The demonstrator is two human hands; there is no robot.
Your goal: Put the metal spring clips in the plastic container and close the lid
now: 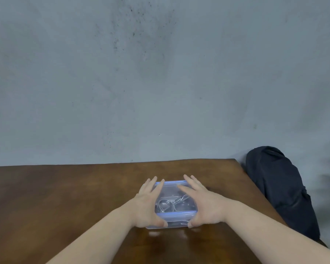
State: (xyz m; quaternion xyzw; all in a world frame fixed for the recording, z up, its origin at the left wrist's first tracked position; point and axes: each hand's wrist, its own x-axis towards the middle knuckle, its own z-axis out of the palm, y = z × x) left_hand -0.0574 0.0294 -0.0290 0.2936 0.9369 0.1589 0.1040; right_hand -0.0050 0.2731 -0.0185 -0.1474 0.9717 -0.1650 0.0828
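A clear plastic container [172, 219] with a blue-rimmed lid [170, 189] stands on the brown wooden table [65, 197], near its front middle. Metal spring clips [170, 203] show through the lid, lying inside. My left hand [148, 204] lies flat on the lid's left side, thumb against the container's front wall. My right hand [202, 202] lies on the right side in the same way, fingers spread over the lid, thumb on the front wall. Both hands clasp the container from its two sides.
A dark blue bag or cloth bundle [280, 187] rests off the table's right edge against the grey wall [160, 73]. The table's back edge meets the wall just behind the container.
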